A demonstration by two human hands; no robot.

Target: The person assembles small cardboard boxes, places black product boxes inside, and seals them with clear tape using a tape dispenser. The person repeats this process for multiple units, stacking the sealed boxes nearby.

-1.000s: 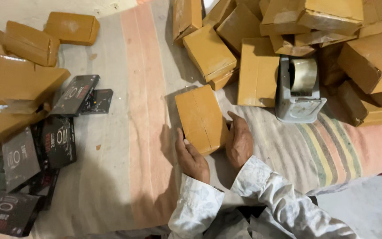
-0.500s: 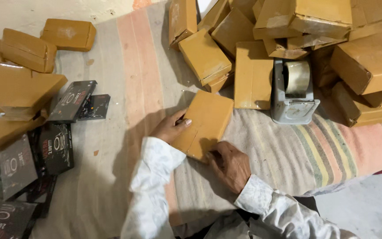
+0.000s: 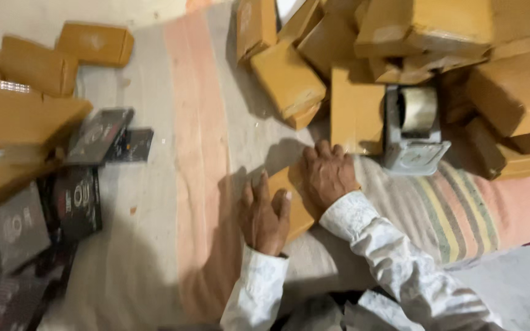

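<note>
Two hands press one flat parcel onto the cloth.

The left hand (image 3: pixel 265 217) and right hand (image 3: pixel 327 173) lie palm-down, fingers spread flat rather than closed, on a flat rectangular parcel wrapped in tan-brown paper (image 3: pixel 294 205) at the centre of the frame; pressing down pins it against the striped pink and grey cloth (image 3: pixel 197 135) beneath. One grey metal tape dispenser with a roll of clear tape (image 3: pixel 413 130) stands just right of the hands, within easy reach. More than a dozen wrapped brown parcels (image 3: pixel 437 37) are heaped at upper right, about six lie at upper left, and roughly five flat black boxes (image 3: pixel 78 202) sit at left, blurred.
</note>
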